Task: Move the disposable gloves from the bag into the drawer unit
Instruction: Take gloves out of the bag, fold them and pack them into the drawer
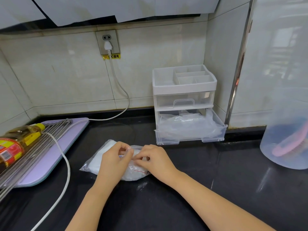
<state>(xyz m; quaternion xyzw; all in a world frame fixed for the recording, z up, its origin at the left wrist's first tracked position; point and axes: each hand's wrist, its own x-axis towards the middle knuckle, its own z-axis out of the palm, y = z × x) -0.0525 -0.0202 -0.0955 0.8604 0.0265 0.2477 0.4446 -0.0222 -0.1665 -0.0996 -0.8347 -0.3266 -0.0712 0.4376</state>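
Observation:
A clear zip bag [98, 161] stuffed with white disposable gloves lies on the black counter in front of me. My left hand [113, 161] and my right hand [154, 160] both pinch the bag's top edge, fingertips close together. Behind it to the right stands a clear plastic drawer unit [185, 88]. Its lower drawer [190, 136] is pulled out and holds crumpled clear plastic gloves. The upper drawer is closed, and I cannot tell if anything is in it.
A purple cutting board [55, 157] with a metal rack and an oil bottle [15, 144] lies at the left. A white power cord [66, 165] runs from the wall socket across the counter. A translucent jug [286, 144] stands at the right.

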